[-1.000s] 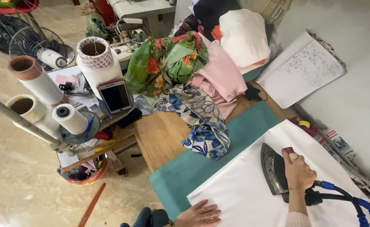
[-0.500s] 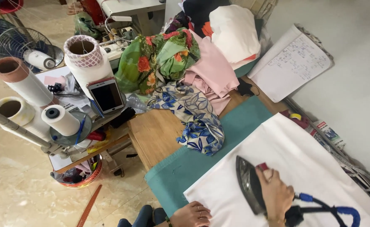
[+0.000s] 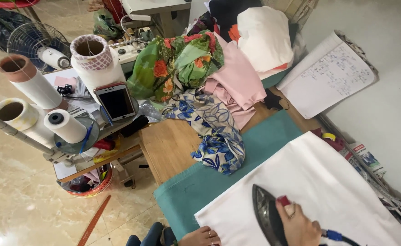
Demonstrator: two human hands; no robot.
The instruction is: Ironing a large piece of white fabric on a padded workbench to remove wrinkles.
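Observation:
A white cloth [image 3: 319,182] lies spread over a teal pad [image 3: 237,168] on the wooden table [image 3: 168,146]. My right hand [image 3: 298,225] grips the handle of a dark iron [image 3: 265,217] that rests on the cloth near the bottom edge of the view. A blue cord [image 3: 339,237] leaves the iron to the right. My left hand [image 3: 202,237] lies flat on the cloth's near edge, fingers spread, with rings on them.
A heap of fabrics, blue-floral [image 3: 218,132], pink [image 3: 239,82], green-floral [image 3: 177,61] and white [image 3: 264,36], lies at the table's far end. An open notebook [image 3: 330,73] is at right. At left stand thread cones [image 3: 29,84], a phone [image 3: 115,101] and a fan [image 3: 32,41].
My right hand has drawn the iron toward me and leftward across the white cloth. My left hand has stayed at the cloth's near edge. The view has shifted slightly.

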